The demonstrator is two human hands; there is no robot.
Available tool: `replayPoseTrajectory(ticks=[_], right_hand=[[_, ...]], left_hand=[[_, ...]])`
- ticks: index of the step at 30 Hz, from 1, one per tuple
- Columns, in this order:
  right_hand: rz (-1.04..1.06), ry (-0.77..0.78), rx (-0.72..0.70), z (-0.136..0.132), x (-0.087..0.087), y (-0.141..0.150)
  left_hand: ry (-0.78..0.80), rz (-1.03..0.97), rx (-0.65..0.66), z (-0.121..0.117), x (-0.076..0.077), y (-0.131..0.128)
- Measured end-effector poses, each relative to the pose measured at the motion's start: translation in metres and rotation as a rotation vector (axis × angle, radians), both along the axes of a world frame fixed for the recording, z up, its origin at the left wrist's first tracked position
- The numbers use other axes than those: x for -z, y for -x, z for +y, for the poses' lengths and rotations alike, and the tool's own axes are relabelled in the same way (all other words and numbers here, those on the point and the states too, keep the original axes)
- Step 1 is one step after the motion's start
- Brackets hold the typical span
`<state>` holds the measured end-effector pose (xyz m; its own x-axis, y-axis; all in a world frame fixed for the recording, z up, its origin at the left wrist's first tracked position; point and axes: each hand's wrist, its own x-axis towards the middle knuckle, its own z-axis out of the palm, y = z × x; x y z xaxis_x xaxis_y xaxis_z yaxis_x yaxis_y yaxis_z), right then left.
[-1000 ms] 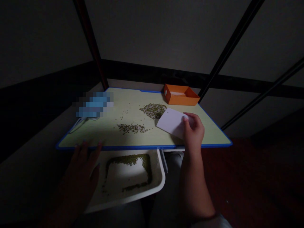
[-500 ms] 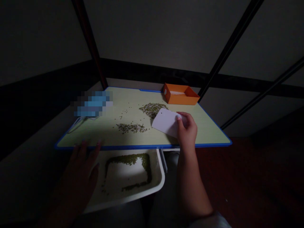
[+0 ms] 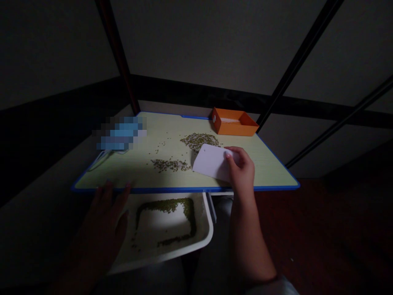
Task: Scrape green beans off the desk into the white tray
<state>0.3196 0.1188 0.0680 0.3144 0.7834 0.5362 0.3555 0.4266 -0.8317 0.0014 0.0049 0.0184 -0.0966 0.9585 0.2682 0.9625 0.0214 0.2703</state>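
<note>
Thin white rectangular card with a small corner hole (image 3: 210, 164) is held over the board's middle, pinched between thumb and fingers of the right hand (image 3: 242, 171); whether its edge touches the board cannot be told. Beyond it, a wide heap of small green-brown grains (image 3: 198, 139) is spread; to its left, a thinner patch of similar grains (image 3: 170, 165) is seen, with strays around. All are borne by a pale yellow-green board with blue edging (image 3: 273, 174). Under its near edge, a white plastic tray with rounded corners (image 3: 210, 231) is seen, grains banked along its inner sides. Work judged partway: some grains are in the tray, both patches are left on the board. Left hand (image 3: 106, 215) is laid at the tray's left side, fingers extended; in shadow, so whether the rim is gripped cannot be told. Tray's left end is hidden, blue object at far left (image 3: 123, 133) is pixelated, contents of the orange open-topped box (image 3: 236, 130) are hard to make out
</note>
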Motion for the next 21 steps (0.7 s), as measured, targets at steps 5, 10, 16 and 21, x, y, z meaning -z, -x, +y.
replayPoseTrajectory(ticks=[5,10,16,21], right_hand=[[0.006,0.011,-0.101,-0.010,-0.003,0.016],[-0.034,0.033,-0.219,-0.030,-0.006,0.044],[-0.033,0.016,-0.268,-0.043,-0.013,0.055],[-0.005,-0.089,0.007,-0.028,-0.015,0.022]], left_hand=[[0.016,-0.012,-0.006,-0.001,-0.003,-0.002],[-0.006,0.002,0.008,0.000,0.000,-0.001],[-0.002,-0.004,0.013,-0.002,0.003,0.002],[-0.020,-0.006,0.011,-0.002,0.005,0.004]])
